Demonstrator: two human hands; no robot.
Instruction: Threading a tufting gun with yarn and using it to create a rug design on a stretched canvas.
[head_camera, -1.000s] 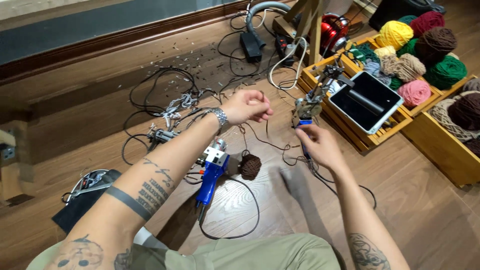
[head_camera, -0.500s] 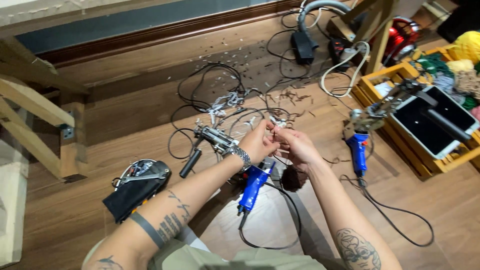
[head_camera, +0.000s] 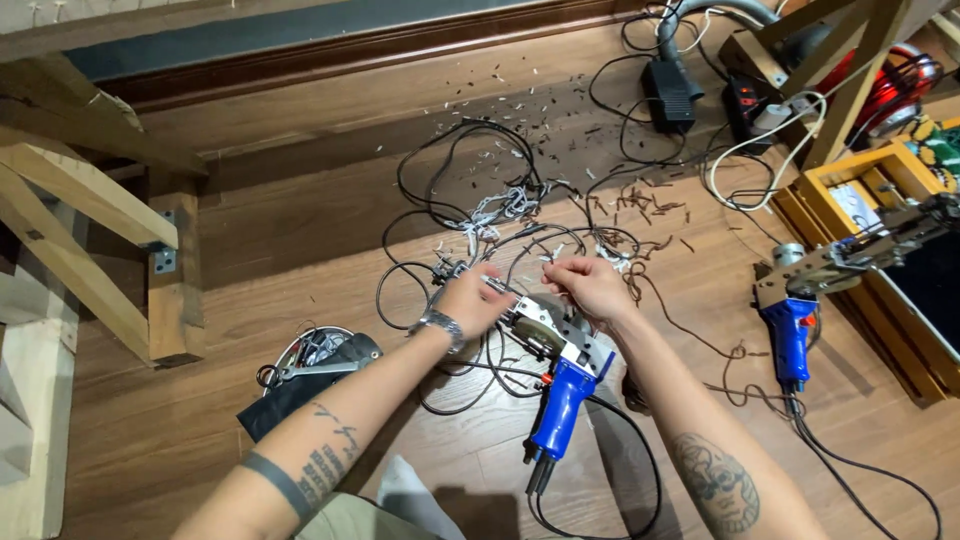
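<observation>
Head view looks down on a blue-handled tufting gun with a pale metal body (head_camera: 555, 375) lying on the wooden plank floor (head_camera: 300, 230), between the person's two forearms. Its long axis runs on a slant: the blue grip lies at the near end, slightly right, and the metal working end points far and left, up toward the fingers. A black power cord (head_camera: 640, 480) leaves the grip's near end and loops across the floor.

Both hands meet at that far metal end. The left hand (head_camera: 472, 300), a metal wristwatch (head_camera: 440, 325) on its wrist, closes around the front of the tool from the left, fingers curled on the metal parts. The right hand (head_camera: 592, 287) sits just right of it, fingertips pinched narrow on something fine at the tool's tip; too small to tell what. The two hands are about equally near the nose, and the grip lies nearest the right forearm.

Farther out, a tangle of black cables (head_camera: 470, 190) and scattered yarn clippings (head_camera: 640, 200) lie beyond the hands. A second blue-handled tufting gun (head_camera: 800, 310) rests well apart to the right, against a wooden crate (head_camera: 800, 205). A black pouch (head_camera: 310, 375) lies near left.
</observation>
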